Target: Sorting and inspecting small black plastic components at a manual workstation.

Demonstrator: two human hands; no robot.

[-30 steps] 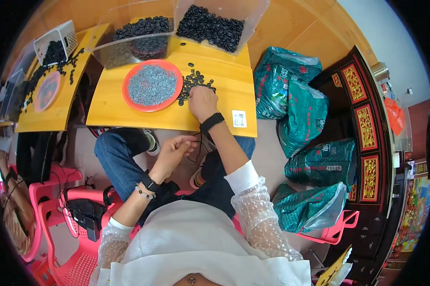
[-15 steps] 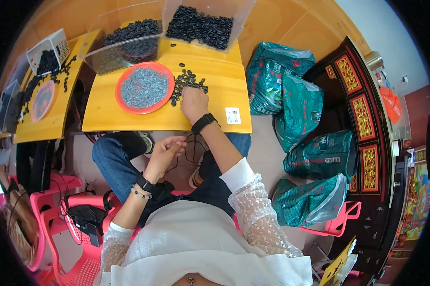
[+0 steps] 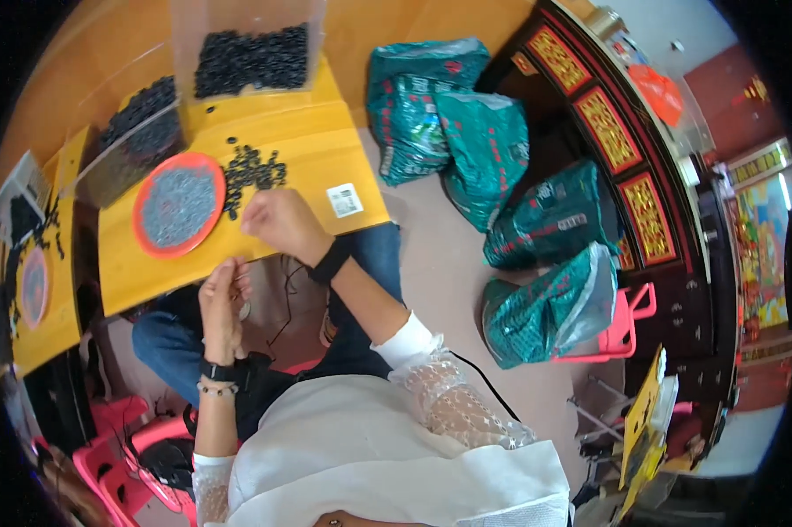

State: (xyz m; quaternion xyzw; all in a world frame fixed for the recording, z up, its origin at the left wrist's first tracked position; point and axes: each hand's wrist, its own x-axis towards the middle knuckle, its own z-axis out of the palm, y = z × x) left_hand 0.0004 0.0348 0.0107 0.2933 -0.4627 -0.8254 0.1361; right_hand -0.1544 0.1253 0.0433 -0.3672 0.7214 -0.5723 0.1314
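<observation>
left hand (image 3: pixel 223 307) and right hand (image 3: pixel 282 225) are curled, whether grasping i cannot tell; black pieces (image 3: pixel 251 169) lie on the counter (image 3: pixel 312 145) beyond the right, an orange plate (image 3: pixel 219 189) beyond the left.

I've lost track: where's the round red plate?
The round red plate sits left of centre in the head view, on the yellow table, left of black oval pieces.

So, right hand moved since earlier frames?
Yes: the right hand moved away from the black oval pieces, toward the near edge of the yellow table.
</observation>
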